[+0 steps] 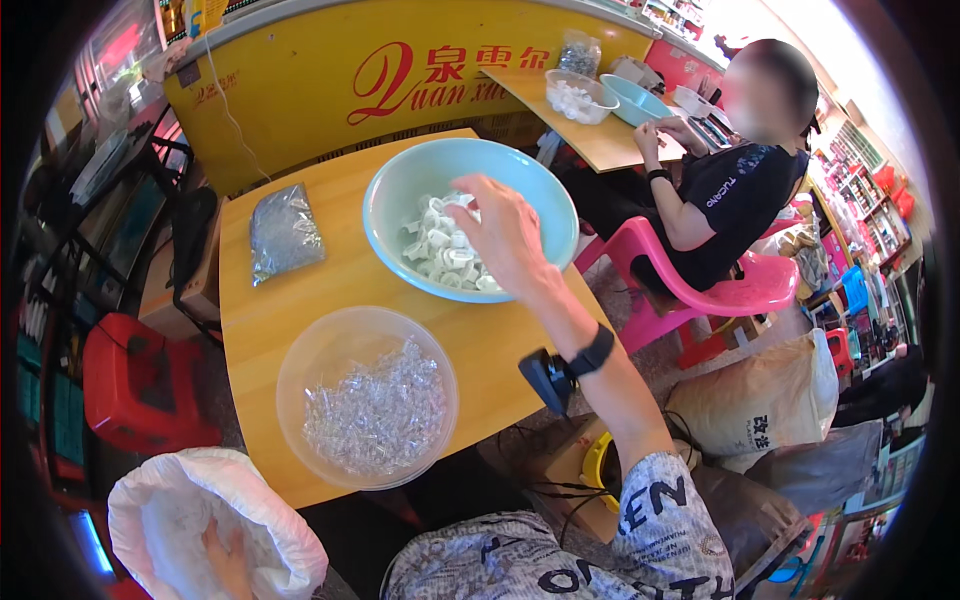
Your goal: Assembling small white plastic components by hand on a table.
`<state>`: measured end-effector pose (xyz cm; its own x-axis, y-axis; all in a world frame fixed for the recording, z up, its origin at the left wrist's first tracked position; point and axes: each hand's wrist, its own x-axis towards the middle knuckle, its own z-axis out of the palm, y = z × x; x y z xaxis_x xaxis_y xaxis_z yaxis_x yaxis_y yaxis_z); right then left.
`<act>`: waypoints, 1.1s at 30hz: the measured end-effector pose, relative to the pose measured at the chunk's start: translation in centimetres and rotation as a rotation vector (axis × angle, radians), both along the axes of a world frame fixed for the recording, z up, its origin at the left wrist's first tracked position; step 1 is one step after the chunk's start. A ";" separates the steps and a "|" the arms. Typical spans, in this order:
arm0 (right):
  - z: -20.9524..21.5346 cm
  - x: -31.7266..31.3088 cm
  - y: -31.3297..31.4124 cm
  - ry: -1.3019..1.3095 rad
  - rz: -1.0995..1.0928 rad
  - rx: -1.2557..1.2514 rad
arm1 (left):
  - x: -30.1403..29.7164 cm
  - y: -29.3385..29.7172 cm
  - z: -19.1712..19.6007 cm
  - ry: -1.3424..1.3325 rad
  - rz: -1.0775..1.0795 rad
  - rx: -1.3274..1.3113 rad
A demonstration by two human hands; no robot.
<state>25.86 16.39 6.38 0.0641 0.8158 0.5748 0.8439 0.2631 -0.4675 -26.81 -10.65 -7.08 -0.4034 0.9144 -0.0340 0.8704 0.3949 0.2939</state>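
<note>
A grey, black-lettered cloth shirt [480, 560] is nearest; the right hand [505, 235], fingers parted above small white plastic pieces [438, 245] in a round pale-blue bowl [545, 200], likely works best low and light, while the left hand [228, 560] dips into a white fabric sack [205, 467], grip unclear.

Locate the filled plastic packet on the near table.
In the head view, the plastic packet lies near the far left corner of the wooden table, left of the light-blue basin and beyond the clear tub.
</note>
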 end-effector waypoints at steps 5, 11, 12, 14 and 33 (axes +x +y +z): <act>0.7 -3.4 -6.1 0.148 0.493 -0.381 | 6.1 3.3 2.4 -0.110 -0.005 0.172; -2.7 -5.8 -9.5 0.009 0.639 -0.587 | 7.8 4.8 3.0 -0.208 -0.048 0.194; -2.9 -6.0 -9.8 0.033 0.627 -0.602 | 8.2 4.6 3.6 -0.203 -0.024 0.173; -3.4 -6.4 -10.4 0.054 0.624 -0.630 | 9.0 4.3 5.2 -0.436 0.043 0.076; -5.1 -8.8 -11.9 -0.133 0.680 -0.481 | 9.4 2.0 10.3 -0.457 0.171 0.366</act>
<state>17.02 4.51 1.27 -0.5733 0.8101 0.1224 0.6298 0.5313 -0.5667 -17.46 -8.64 3.17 -0.5646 0.8227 0.0660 0.5573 0.3210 0.7658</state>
